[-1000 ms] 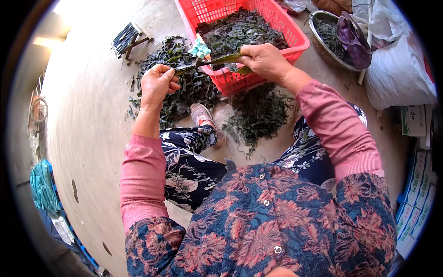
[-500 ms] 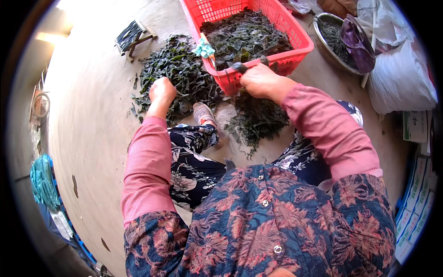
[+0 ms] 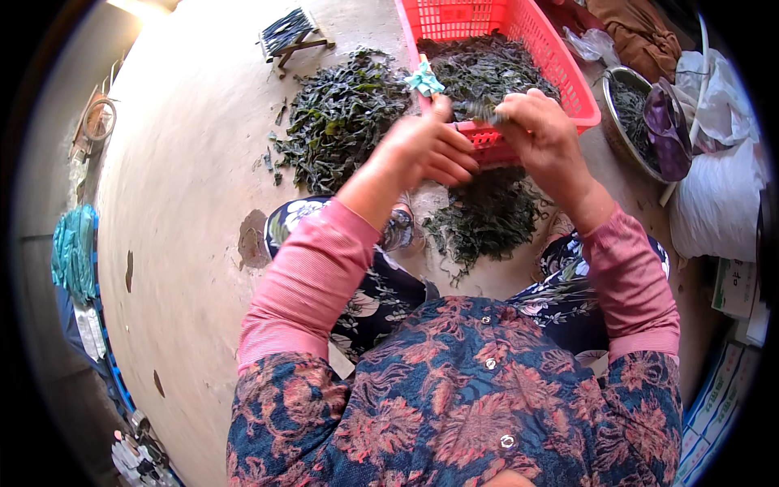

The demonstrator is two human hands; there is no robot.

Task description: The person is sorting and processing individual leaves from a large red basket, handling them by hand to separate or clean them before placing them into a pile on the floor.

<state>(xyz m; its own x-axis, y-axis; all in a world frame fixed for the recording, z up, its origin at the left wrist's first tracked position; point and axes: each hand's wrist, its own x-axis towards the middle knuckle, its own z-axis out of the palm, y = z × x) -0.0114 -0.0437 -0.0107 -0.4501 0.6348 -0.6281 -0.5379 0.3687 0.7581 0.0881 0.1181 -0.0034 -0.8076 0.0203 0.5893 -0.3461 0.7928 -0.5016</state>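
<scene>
Both my hands are at the near rim of a red plastic basket (image 3: 578,81) holding a heap of dark green seaweed (image 3: 491,69). My right hand (image 3: 545,138) is closed, with a dark strip of seaweed (image 3: 484,112) sticking out of its fingers toward the left. Smeared by motion, my left hand (image 3: 426,150) is beside that strip with fingers stretched out, apparently holding nothing. A larger pile of seaweed (image 3: 345,118) lies on the floor to the left. Below the basket, between my feet, lies a smaller seaweed heap (image 3: 489,219).
A light-blue cloth tie (image 3: 424,79) sits on the basket's left edge. Beyond the left pile stands a folding stool (image 3: 288,35). At right are a metal basin (image 3: 613,101) with seaweed and a purple bag, a white sack (image 3: 718,203) and stacked boxes (image 3: 714,398).
My left hand has swung right from above the floor pile to the basket rim. My right hand has risen slightly, still gripping seaweed. The whole view has shifted, moving the scene rightward.
</scene>
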